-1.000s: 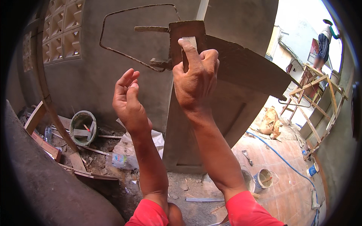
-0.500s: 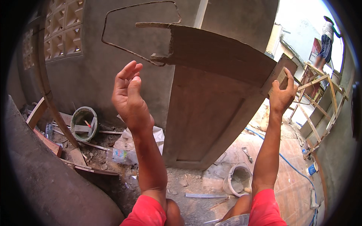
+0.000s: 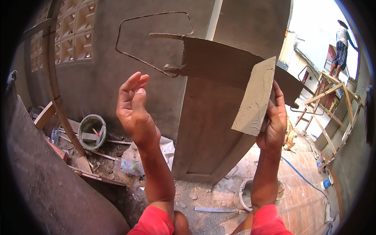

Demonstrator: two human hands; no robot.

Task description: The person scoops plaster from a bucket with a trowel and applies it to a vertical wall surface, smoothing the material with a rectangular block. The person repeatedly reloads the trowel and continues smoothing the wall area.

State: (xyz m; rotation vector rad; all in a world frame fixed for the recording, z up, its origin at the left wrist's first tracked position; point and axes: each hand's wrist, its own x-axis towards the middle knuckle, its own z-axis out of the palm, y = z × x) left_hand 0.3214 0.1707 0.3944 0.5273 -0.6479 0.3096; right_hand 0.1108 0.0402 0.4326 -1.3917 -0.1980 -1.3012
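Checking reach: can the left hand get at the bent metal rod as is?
Probably yes: the left hand looks empty, and nothing shows between it and the bent metal rod; depth is uncertain.

Glare whitens the sky [image 3: 309,19] at upper right, the plastered wall [image 3: 105,90] is dim, and fisheye edges curve into black.

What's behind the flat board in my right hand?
Behind the board in your right hand, the dark ledge shows on both sides, with the panelled pillar below. The stretch directly behind the board is covered.
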